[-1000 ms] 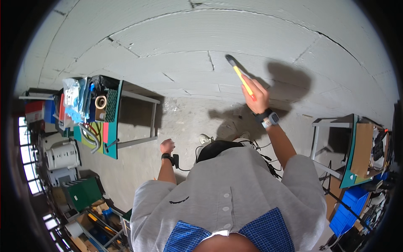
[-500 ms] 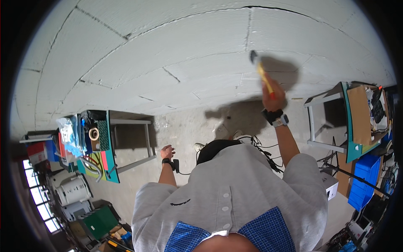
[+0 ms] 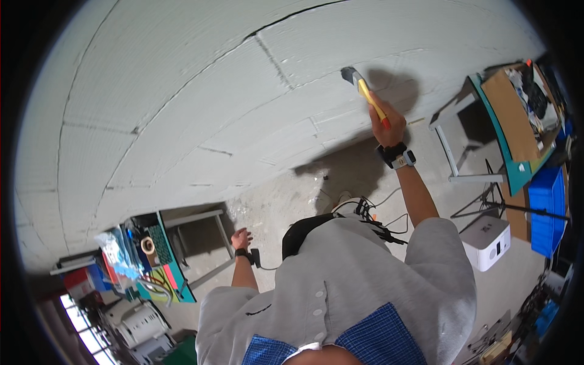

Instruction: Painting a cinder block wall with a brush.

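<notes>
My right hand (image 3: 389, 120) is closed around the handle of a paintbrush (image 3: 367, 92). The brush has dark bristles, a metal band and a yellow handle ending in red. Its bristles point up and left at the pale, white-coated block wall (image 3: 182, 103); whether they touch it I cannot tell. Dark joint lines show between the blocks. At my left side hangs my left hand (image 3: 241, 238), empty, with its fingers loosely bent and apart. Straps with small devices circle both wrists.
To the left stands a table (image 3: 176, 274) carrying bags, a tape roll and tubing. On the right table (image 3: 486, 103) sits an open cardboard box (image 3: 510, 112). Nearby are a black tripod (image 3: 517, 208), a blue bin (image 3: 545, 213) and a white appliance (image 3: 486, 242). Cables hang by my legs.
My view has turned, so the wall and tables appear tilted. The paintbrush has shifted slightly left in the picture, its handle now slanting more. My left hand still hangs at my side.
</notes>
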A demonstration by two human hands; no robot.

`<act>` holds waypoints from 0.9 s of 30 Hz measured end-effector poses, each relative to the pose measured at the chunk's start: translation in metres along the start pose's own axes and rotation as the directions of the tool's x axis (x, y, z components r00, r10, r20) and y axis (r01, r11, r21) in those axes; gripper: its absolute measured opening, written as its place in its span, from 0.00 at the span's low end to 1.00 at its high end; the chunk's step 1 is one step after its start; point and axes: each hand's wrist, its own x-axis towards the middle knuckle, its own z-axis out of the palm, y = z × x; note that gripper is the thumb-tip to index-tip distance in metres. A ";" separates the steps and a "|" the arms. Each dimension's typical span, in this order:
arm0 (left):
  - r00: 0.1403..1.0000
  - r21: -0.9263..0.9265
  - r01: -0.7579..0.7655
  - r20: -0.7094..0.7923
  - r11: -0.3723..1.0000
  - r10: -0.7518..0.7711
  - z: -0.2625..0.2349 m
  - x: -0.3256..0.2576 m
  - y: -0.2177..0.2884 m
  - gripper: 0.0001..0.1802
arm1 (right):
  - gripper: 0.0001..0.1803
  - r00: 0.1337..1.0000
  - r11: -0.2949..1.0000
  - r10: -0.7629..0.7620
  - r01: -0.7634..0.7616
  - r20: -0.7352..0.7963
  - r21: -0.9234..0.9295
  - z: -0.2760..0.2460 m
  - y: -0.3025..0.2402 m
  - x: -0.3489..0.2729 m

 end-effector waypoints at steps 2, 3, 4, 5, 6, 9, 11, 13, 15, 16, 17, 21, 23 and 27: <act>0.999 0.038 0.031 0.026 0.999 -0.032 0.001 0.002 0.001 0.18 | 0.16 0.999 0.998 0.035 -0.036 -0.033 -0.051 -0.015 0.019 0.003; 0.999 0.055 0.037 0.033 0.998 -0.038 0.001 0.003 0.004 0.18 | 0.16 0.996 0.998 0.008 -0.014 -0.088 -0.068 -0.018 0.032 0.004; 0.998 0.069 0.047 0.034 0.996 -0.049 0.000 0.003 0.006 0.18 | 0.16 0.990 0.997 -0.020 0.009 -0.137 -0.081 -0.020 0.042 0.005; 0.998 0.091 0.049 0.039 0.995 -0.053 -0.002 0.004 0.007 0.18 | 0.16 0.986 0.993 -0.051 0.034 -0.161 -0.110 -0.024 0.046 0.009; 0.998 0.080 0.036 0.047 0.996 -0.040 -0.003 0.007 0.009 0.18 | 0.16 0.984 0.992 -0.048 0.027 -0.170 -0.123 -0.029 0.050 0.012; 0.999 0.090 0.005 0.040 0.996 -0.008 -0.002 0.007 0.020 0.17 | 0.16 0.985 0.987 0.008 -0.035 -0.173 -0.156 -0.039 0.062 0.015; 0.999 0.079 -0.030 0.038 0.996 0.027 -0.001 0.009 0.027 0.17 | 0.16 0.974 0.984 0.029 -0.067 -0.224 -0.163 -0.045 0.070 0.018; 0.998 0.090 -0.053 0.043 0.995 0.050 0.000 0.011 0.032 0.17 | 0.16 0.963 0.982 0.050 -0.096 -0.265 -0.162 -0.051 0.076 0.018; 0.997 0.095 -0.066 0.039 0.993 0.063 0.001 0.010 0.031 0.18 | 0.16 0.962 0.980 0.081 -0.125 -0.261 -0.156 -0.052 0.079 0.017; 0.995 0.093 -0.089 0.042 0.992 0.086 0.000 0.009 0.031 0.18 | 0.16 0.965 0.981 0.080 -0.120 -0.252 -0.150 -0.050 0.074 0.016; 0.993 0.089 -0.110 0.042 0.990 0.107 0.000 0.007 0.030 0.18 | 0.16 0.963 0.987 0.069 -0.105 -0.259 -0.125 -0.047 0.067 0.012; 0.988 0.078 -0.151 0.040 0.985 0.149 -0.012 0.006 0.010 0.18 | 0.16 0.982 0.998 0.057 -0.054 -0.178 0.022 -0.020 0.032 -0.011; 0.989 0.075 -0.149 0.003 0.986 0.149 -0.018 0.005 -0.004 0.18 | 0.16 0.997 0.997 0.031 -0.027 -0.063 0.070 -0.001 0.002 -0.025; 0.984 -0.019 -0.180 -0.017 0.983 0.180 -0.040 0.005 -0.045 0.17 | 0.18 0.985 0.981 -0.086 0.058 0.150 0.184 0.054 -0.074 -0.050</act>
